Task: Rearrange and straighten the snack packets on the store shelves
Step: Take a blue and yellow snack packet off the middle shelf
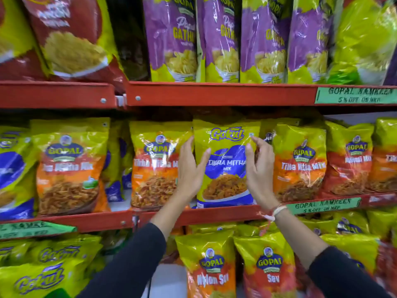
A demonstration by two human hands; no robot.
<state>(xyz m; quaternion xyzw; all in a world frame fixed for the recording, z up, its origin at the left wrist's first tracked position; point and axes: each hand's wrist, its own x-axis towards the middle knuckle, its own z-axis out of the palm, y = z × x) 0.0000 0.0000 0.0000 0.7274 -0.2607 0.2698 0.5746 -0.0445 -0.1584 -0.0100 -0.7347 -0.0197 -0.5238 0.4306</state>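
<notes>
A yellow and blue Gokul Tikha Mitha Mix packet stands upright on the middle red shelf. My left hand presses against its left edge with the thumb across the front. Curled around the packet's right edge is my right hand, fingertips touching the upper front. Orange and yellow Gopal Tikha Mitha packets flank it, one on the left and one on the right, both leaning a little.
Purple Gathiya packets line the upper shelf, with red packets to their left. Below stand Gopal Nylon Sev and Sev packets and Gokul packets. Green price labels are stuck on the shelf rims.
</notes>
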